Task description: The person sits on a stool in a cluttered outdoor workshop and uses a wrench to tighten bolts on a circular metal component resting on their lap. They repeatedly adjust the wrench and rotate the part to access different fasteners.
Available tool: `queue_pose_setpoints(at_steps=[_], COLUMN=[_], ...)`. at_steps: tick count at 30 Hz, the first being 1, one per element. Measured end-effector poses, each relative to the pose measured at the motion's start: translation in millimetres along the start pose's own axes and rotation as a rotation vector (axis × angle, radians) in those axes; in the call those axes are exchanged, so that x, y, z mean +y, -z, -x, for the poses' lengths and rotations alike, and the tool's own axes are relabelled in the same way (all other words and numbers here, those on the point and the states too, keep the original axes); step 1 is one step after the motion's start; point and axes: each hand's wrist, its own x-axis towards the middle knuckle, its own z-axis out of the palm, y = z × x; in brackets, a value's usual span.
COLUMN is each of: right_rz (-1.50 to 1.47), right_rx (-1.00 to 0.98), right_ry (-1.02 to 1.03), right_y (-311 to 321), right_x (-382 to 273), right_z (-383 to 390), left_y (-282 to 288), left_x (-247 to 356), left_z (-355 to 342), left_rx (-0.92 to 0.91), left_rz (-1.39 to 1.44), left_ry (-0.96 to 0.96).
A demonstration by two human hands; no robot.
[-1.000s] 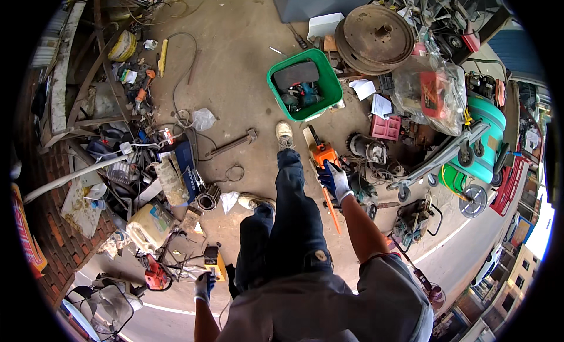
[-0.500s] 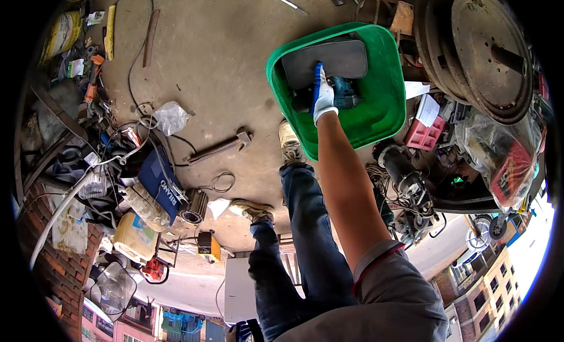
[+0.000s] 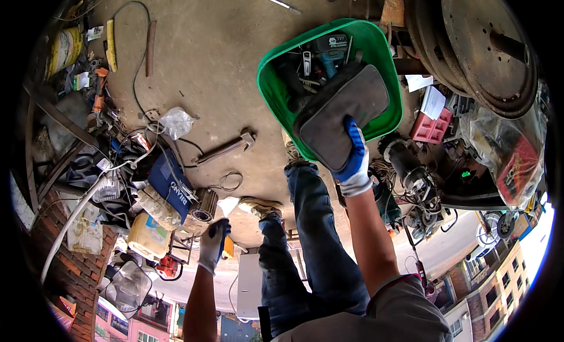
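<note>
The right hand [image 3: 354, 160], in a white-and-blue work glove, is closed on the near edge of a dark grey, rectangular case with rounded corners [image 3: 343, 116]. One blue-coated digit lies along the top face; the others are hidden beneath. The case sits at a slant across the near part of a deep green plastic bin [image 3: 376, 41], one end over the inside and its lower end overlapping the near rim. Whether it touches that rim cannot be told.

Past the case, the bin's contents show: a teal power tool [image 3: 328, 64], a black block-shaped battery pack [image 3: 331, 43] and a slim silver-coloured hand tool [image 3: 306, 64], with darker pieces packed around them.

The left hand [image 3: 215, 245], gloved the same way, hangs well apart from the bin, fingers bent — whether it has hold of anything cannot be told. In the view it appears nearest to a crumpled white scrap [image 3: 228, 205] and a ribbed metal cylinder [image 3: 204, 205].

On the floor between the bin and the clutter at left lie a long rusty metal tool with a hooked head [image 3: 232, 147] and a clear plastic bag [image 3: 177, 123]. Right of the bin stand a large rusty metal wheel [image 3: 470, 39] and a pink compartmented tray [image 3: 432, 129].
</note>
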Motion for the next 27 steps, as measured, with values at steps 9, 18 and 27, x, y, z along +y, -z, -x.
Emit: queue_pose_setpoints(at_steps=[9, 18, 27], right_rz=[0.953, 1.019, 0.856], right_rx=[0.170, 0.289, 0.233], right_ry=[0.239, 0.208, 0.249], right_y=[115, 145, 163], right_x=[-79, -69, -77], right_z=[96, 134, 134], left_y=[-258, -356, -344], left_x=[258, 291, 278], left_z=[-133, -280, -237], left_rx=[-0.114, 0.015, -0.210], left_rz=[-0.996, -1.304, -1.875], left_ry=[-0.926, -0.583, -0.800])
